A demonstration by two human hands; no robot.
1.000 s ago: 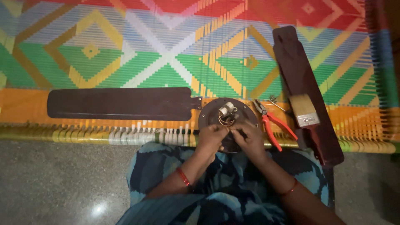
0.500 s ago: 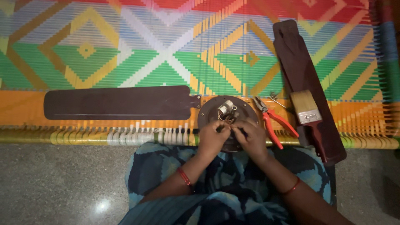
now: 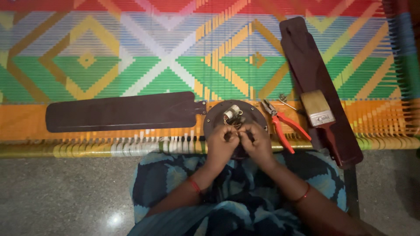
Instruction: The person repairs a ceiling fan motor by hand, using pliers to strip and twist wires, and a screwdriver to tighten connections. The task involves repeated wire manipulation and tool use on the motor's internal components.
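Both hands, left hand [image 3: 222, 144] and right hand [image 3: 256, 142], pinch wires just below the fan motor hub [image 3: 236, 117].

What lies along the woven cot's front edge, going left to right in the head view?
Dark fan blade → round motor hub with both hands on it → red-handled pliers → paintbrush lying on a second blade.

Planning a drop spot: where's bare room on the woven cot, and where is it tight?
Free: the woven surface above the left fan blade, reaching right to the second blade. Crowded: around the motor hub, where both hands work beside red pliers and a paintbrush.
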